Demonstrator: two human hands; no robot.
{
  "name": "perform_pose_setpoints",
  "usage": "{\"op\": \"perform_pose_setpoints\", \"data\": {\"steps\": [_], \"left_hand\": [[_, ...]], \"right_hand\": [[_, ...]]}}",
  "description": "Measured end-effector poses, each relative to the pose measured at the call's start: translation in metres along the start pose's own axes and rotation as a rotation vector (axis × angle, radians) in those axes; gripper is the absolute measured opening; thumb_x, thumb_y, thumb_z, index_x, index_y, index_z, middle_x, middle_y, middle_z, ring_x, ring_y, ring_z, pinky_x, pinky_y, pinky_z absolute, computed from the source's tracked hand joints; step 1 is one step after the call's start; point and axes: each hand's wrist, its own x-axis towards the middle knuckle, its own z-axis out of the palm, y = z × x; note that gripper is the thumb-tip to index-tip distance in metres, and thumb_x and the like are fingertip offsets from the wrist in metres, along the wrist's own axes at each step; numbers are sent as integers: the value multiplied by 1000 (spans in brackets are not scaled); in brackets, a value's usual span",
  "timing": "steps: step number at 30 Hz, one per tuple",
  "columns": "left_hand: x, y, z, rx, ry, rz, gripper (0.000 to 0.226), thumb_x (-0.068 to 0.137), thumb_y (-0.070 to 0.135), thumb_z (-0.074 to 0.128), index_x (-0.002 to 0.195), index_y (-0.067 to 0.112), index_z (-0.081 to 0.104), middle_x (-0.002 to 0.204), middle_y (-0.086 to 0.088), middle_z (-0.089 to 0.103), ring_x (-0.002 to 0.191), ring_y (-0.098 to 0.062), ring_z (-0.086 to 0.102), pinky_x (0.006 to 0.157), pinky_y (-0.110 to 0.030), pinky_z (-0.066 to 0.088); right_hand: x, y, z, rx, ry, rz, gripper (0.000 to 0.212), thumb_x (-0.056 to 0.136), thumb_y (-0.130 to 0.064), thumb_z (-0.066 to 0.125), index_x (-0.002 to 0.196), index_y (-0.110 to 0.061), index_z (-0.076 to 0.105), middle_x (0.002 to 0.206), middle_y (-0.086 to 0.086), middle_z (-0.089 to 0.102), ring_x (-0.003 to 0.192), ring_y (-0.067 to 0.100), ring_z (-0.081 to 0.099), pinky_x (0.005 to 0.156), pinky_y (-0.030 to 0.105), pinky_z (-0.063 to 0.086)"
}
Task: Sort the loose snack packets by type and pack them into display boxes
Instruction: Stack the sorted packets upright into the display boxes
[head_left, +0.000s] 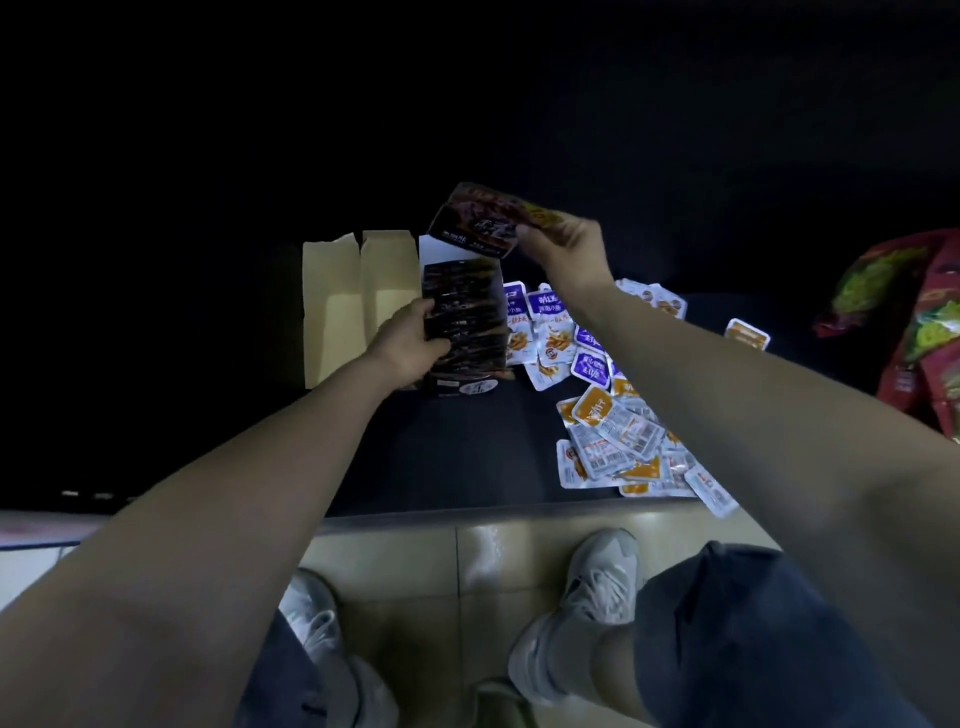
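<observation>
A display box (332, 312) with pale cardboard flaps stands open on the dark table. A row of dark packets (467, 317) fills its right side. My left hand (410, 345) presses against that row from the left, fingers curled on it. Above the box's far end, my right hand (563, 244) pinches a single dark packet (475, 221) by its right edge and holds it in the air. Loose purple packets (545, 309) and orange packets (618, 441) lie scattered to the right of the box.
Red and green snack bags (904, 322) sit at the far right. The table's front edge (467, 512) runs across below the packets; a tiled floor and my shoes show beneath it. The far part of the table is too dark to read.
</observation>
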Motion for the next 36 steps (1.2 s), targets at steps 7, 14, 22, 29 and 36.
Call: {"op": "perform_pose_setpoints", "data": {"steps": [7, 14, 22, 29, 36], "left_hand": [[17, -11, 5, -69, -67, -60, 64, 96, 14, 55, 151, 14, 23, 151, -6, 35, 132, -23, 42, 109, -31, 36], [20, -15, 10, -106, -27, -21, 58, 96, 8, 53, 148, 12, 26, 135, 3, 40, 115, -15, 46, 97, -26, 40], [15, -15, 11, -53, -44, -12, 59, 97, 14, 52, 150, 13, 25, 147, -7, 37, 125, -22, 45, 103, -25, 38], [9, -20, 20, 94, -112, -3, 69, 98, 22, 52, 153, 14, 12, 159, -7, 17, 142, -21, 25, 113, -23, 19], [26, -39, 28, 204, -98, 35, 75, 97, 39, 50, 154, 22, 5, 161, -1, 7, 140, -28, 29, 115, -40, 29]], "right_hand": [[26, 18, 18, -30, -7, -26, 17, 93, -4, 58, 105, -4, 69, 102, 8, 72, 96, 15, 67, 87, 26, 53], [36, 51, 33, -262, -107, 185, 27, 97, -9, 52, 121, -14, 62, 120, 11, 62, 106, 21, 59, 90, 26, 48], [14, 55, 26, -382, -248, 269, 62, 100, -29, 50, 153, -20, 20, 160, 6, 19, 145, 25, 24, 117, 39, 26], [-14, 58, 20, -638, -356, -1, 73, 97, -20, 53, 155, -19, 8, 162, 3, -3, 149, 23, 6, 120, 39, 17], [5, 70, 38, -701, -423, 101, 77, 98, -24, 52, 154, -23, -1, 161, 0, -14, 149, 25, 1, 120, 40, 14]]}}
